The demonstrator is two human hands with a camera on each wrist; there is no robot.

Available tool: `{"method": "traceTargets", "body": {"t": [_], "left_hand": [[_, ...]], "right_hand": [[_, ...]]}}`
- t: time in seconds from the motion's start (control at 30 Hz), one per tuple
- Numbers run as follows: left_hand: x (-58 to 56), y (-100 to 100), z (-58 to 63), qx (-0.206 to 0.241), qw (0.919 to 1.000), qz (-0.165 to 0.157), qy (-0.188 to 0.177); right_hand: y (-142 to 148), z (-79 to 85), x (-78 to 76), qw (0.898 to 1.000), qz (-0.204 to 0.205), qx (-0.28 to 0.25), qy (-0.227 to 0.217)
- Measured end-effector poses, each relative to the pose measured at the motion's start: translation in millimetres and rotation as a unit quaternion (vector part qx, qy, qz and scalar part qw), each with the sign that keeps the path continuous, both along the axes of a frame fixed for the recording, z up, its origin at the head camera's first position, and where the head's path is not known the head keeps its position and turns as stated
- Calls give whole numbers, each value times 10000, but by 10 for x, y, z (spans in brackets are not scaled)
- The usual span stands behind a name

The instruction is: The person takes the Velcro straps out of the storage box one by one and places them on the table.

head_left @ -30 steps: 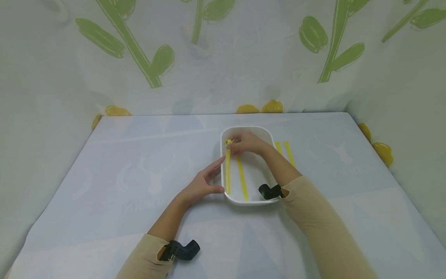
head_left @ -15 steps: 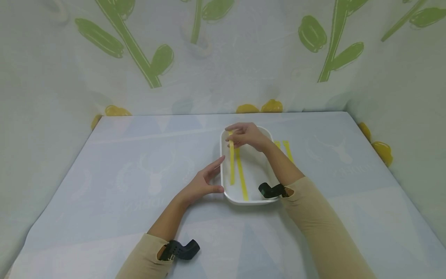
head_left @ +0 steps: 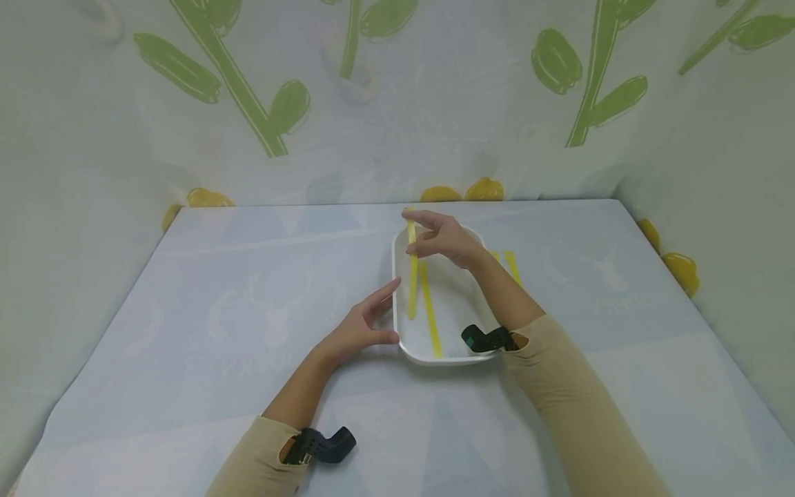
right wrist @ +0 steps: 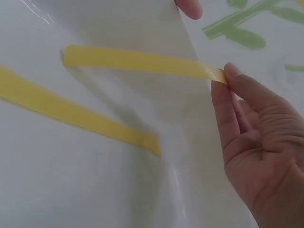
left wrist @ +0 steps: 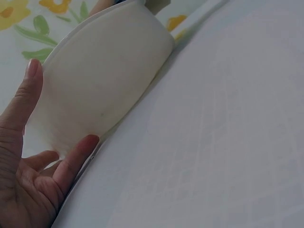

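Note:
A white rectangular tub point(head_left: 459, 297) with rounded corners and raised sides stands on the table. My right hand point(head_left: 444, 238) pinches the far end of a flat yellow strip point(head_left: 413, 293) between thumb and finger, above the tub's far left corner. In the right wrist view that strip point(right wrist: 133, 61) slants down, its free end low over the tub floor. A second yellow strip point(head_left: 430, 310) lies lengthwise inside, to the right of the held one. My left hand point(head_left: 357, 331) rests against the tub's left side, thumb and fingers spread along the wall point(left wrist: 104, 71).
To the right of the tub, partly behind my right forearm, two more yellow strips point(head_left: 513, 268) lie on the pale patterned tablecloth point(head_left: 217, 331). Fabric walls point(head_left: 435, 124) with printed plants enclose the table. A black wrist camera point(head_left: 487, 338) overhangs the tub's near right corner.
My right hand has risen toward the tub's far edge, drawing the pinched strip up off the floor along the left side. The left hand and tub have stayed put.

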State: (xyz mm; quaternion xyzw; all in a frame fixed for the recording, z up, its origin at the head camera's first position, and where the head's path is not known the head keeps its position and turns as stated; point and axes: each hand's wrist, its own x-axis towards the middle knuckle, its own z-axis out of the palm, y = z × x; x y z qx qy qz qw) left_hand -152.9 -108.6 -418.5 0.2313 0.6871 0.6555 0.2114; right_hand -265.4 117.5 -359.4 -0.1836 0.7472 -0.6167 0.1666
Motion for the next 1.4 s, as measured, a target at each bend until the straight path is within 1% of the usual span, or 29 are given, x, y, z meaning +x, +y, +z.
{"method": "traceTargets", "body": {"t": [0.1, 0.27, 0.4, 0.47, 0.53, 0.6, 0.67, 0.77, 0.9, 1.0, 1.13, 1.27, 1.4], "left_hand": [[7, -2, 7, -14, 10000, -7, 23], [11, -11, -2, 6, 10000, 15, -31], [9, -17, -15, -5, 10000, 25, -48], [9, -20, -18, 1, 10000, 29, -48], [12, -23, -18, 18, 10000, 28, -51], [16, -25, -16, 5, 10000, 27, -64], [19, -26, -12, -38, 10000, 35, -83], [15, -21, -11, -139, 9998, 56, -116], [2, -7, -8, -231, 9996, 67, -122], [-4, -4, -8, -222, 9997, 51, -97], [0, -10, -6, -161, 9998, 40, -84], [0, -15, -3, -159, 9998, 61, -67], [-4, -10, -3, -155, 9999, 27, -9]], "right_hand": [[-5, 8, 3, 10000, 36, 74, -40], [-19, 6, -7, 9995, -30, 296, -121], [-33, 30, 7, 9991, 225, 335, -159], [-46, 79, 43, 9987, 378, 307, -171], [-59, 133, 86, 9983, 479, 275, -168], [-51, 132, 88, 9983, 530, 195, -124], [-33, 119, 72, 9986, 524, 64, -63], [17, 71, 20, 9992, 395, -60, 68], [62, 104, 17, 9995, 215, -22, 231], [73, 118, 7, 9992, 243, -15, 303], [62, 167, 0, 9982, 399, -168, 406], [49, 256, 19, 9981, 450, -212, 354], [57, 351, 63, 9989, 443, 139, 111]]}}
